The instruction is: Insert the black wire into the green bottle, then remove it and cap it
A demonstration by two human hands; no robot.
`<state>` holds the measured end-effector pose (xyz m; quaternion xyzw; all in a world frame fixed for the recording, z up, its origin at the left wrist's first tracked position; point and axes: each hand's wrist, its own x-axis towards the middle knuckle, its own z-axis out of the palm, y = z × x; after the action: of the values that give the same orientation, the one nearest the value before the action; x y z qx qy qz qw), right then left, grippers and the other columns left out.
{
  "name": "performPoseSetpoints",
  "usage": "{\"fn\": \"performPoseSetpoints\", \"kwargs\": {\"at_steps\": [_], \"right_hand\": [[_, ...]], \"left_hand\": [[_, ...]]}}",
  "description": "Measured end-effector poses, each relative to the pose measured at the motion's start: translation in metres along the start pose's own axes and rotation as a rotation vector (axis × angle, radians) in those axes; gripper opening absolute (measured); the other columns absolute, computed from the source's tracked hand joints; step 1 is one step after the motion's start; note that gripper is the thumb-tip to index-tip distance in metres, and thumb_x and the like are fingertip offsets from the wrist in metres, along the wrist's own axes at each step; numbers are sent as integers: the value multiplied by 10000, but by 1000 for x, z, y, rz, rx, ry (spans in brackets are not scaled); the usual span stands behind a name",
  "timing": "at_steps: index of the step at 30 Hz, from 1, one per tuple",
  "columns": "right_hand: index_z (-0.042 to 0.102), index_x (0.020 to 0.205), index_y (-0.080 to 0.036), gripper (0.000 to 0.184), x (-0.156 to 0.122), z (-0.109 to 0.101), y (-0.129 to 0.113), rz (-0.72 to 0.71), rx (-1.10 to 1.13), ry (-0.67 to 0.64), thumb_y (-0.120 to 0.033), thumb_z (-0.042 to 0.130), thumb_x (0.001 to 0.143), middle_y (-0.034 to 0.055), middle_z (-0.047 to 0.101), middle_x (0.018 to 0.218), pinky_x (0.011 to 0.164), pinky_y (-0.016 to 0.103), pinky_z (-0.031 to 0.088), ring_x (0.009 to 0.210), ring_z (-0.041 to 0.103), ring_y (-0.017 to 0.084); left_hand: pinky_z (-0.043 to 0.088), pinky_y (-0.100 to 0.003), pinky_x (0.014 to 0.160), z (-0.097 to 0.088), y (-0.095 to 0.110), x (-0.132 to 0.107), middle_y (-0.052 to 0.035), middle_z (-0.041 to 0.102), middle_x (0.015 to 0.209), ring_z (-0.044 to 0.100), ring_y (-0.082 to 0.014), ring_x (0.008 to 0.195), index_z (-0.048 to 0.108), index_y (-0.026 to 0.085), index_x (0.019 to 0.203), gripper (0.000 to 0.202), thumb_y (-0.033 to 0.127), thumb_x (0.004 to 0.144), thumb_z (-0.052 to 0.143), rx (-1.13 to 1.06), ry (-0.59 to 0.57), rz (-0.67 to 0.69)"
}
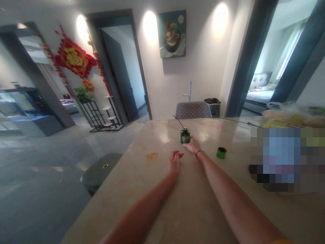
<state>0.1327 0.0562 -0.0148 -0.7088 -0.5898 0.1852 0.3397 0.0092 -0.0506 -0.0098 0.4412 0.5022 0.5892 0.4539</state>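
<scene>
A small dark green glass bottle (185,137) with a label on its front stands upright at the far part of the table (154,183). From its neck a thin black stick (178,121) leans up to the left. My right hand (193,145) grips the bottle low on its right side; some fingers are hidden behind it. Nearer to me and a little left, my left hand (175,160) is held apart from the bottle, fingers loosely bent and spread, holding nothing. Right of my right wrist sits a short green cylinder with a dark hollow (221,153), perhaps a tape roll.
Across the table is a grey quilted chair (193,110). A dark green stool (101,169) stands at the left edge. Plastic bags (291,115) and a blurred-out patch occupy the right side. A thin black cable (236,121) runs along the far edge.
</scene>
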Motion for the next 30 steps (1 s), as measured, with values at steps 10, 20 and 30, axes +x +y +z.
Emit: {"fn": "performPoseSetpoints", "kwargs": {"at_steps": [10, 20, 30], "right_hand": [[575, 1032, -219, 536, 15, 4, 8, -23, -62, 10, -485, 672, 577, 67, 664, 953, 700, 282, 449, 877, 615, 210], [566, 1086, -261, 564, 25, 5, 0, 7, -188, 18, -525, 638, 592, 64, 641, 1011, 772, 323, 440, 948, 593, 234], [521, 1139, -119, 633, 10, -5, -3, -32, -250, -45, -523, 574, 653, 161, 564, 1135, 823, 335, 418, 1038, 538, 281]], "left_hand": [[433, -293, 787, 0, -1, 0, -53, 649, 762, 593, -137, 758, 525, 151, 861, 195, 116, 714, 402, -3, 3, 7], [431, -279, 764, -1, 3, -4, -53, 658, 780, 594, -136, 766, 523, 161, 859, 180, 129, 721, 412, -11, 5, -28], [439, -284, 772, 0, 2, -2, -65, 662, 807, 601, -141, 783, 536, 144, 881, 193, 138, 723, 425, 36, -12, -19]]}}
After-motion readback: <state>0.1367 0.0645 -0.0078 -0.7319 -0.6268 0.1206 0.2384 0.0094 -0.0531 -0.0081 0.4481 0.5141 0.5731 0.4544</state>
